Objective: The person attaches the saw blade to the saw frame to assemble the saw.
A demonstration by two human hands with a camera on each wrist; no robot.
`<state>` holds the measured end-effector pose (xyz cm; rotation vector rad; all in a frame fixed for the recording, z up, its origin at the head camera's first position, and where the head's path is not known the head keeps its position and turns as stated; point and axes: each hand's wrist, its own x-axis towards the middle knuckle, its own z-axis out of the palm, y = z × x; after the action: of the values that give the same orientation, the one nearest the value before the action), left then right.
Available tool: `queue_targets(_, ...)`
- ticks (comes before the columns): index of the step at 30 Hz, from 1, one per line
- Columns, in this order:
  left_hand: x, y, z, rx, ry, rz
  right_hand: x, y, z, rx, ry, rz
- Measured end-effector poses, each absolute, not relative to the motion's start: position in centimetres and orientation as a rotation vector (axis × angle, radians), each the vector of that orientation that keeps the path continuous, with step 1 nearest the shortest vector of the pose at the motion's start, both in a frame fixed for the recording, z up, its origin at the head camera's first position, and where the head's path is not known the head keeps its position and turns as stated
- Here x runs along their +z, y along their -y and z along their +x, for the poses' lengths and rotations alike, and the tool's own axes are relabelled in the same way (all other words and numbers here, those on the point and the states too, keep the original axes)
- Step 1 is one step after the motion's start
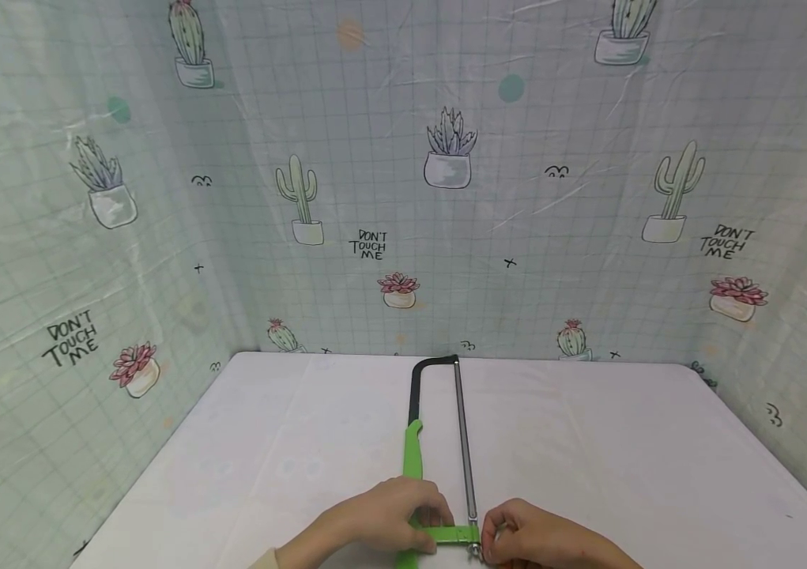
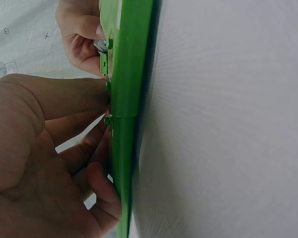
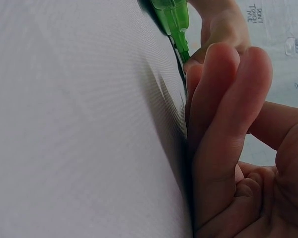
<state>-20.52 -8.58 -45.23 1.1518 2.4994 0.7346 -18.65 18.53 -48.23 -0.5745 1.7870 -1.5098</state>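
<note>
Saw (image 1: 412, 457) lies on the white table (image 1: 588, 450), pointing away from the person. The left hand (image 1: 397, 514) curls round its green frame (image 1: 456, 535), and the right hand (image 1: 534, 533) pinches the metal nut (image 1: 475, 551) at the near end of the blade (image 1: 465, 442).

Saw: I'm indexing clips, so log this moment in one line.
saw on table | left hand holds green frame | right hand at metal fitting | blade spans frame

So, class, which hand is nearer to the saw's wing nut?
The right. The right hand is right at the wing nut, thumb and fingers closed in on it. The left hand is further off, to its left, holding the green frame.
</note>
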Motion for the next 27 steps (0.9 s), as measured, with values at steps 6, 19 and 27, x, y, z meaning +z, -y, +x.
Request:
queue_targets(6,-45.14,8.58,-20.51,0.741,-2.497,1.155,-48.18,-18.55,-18.73,-1.502,-1.787,-0.579)
queue_targets(19,-45.27,8.74,-20.68,0.733,-2.495,1.165,-48.36,-18.56,-18.75,-1.516,-1.779,-0.577)
queue_targets(27,-45.32,8.78,-20.77,0.739,-2.482,1.164,-48.03,-18.59,-18.68,-1.511,-1.789,-0.564)
